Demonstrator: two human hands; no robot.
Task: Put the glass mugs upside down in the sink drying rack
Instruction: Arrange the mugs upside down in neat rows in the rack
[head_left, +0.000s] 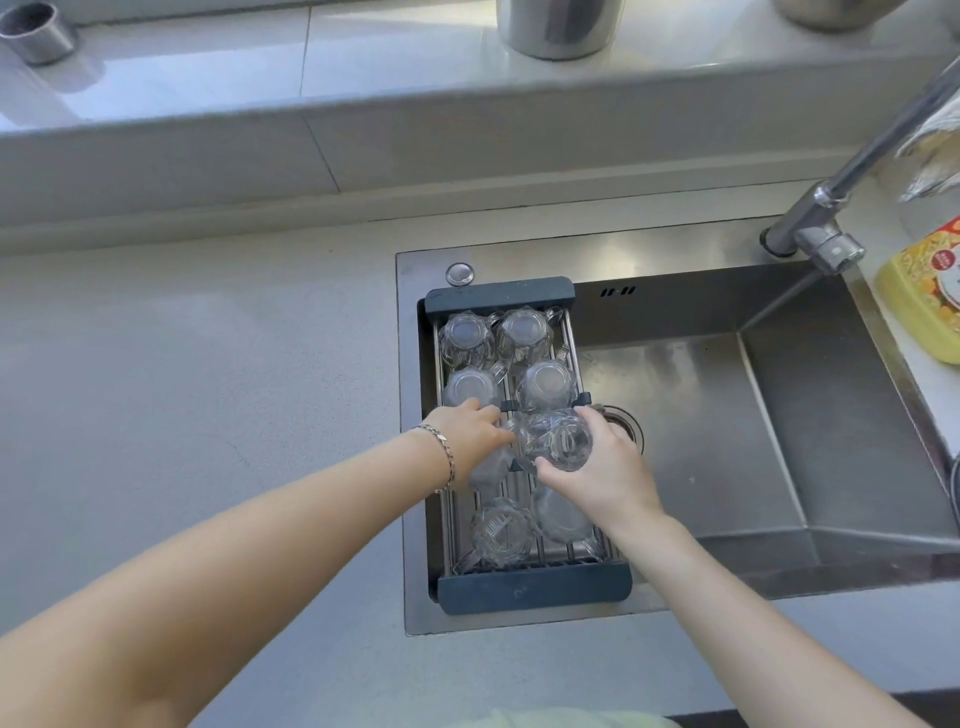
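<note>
Drying rack (535, 592): spans sink (779, 415), holds glass mugs, four far ones (546, 383) upside down.
Right hand (602, 467): grips a mug (555, 439).
Left hand (470, 431): closed on mug beneath (491, 470).

Both hands are meeting over the drying rack (535, 592) spanning the sink (779, 467) — the right hand (605, 467) is gripping a glass mug (555, 439), the left hand (475, 431) is touching its side. Four inverted mugs (524, 330) are standing behind.
</note>
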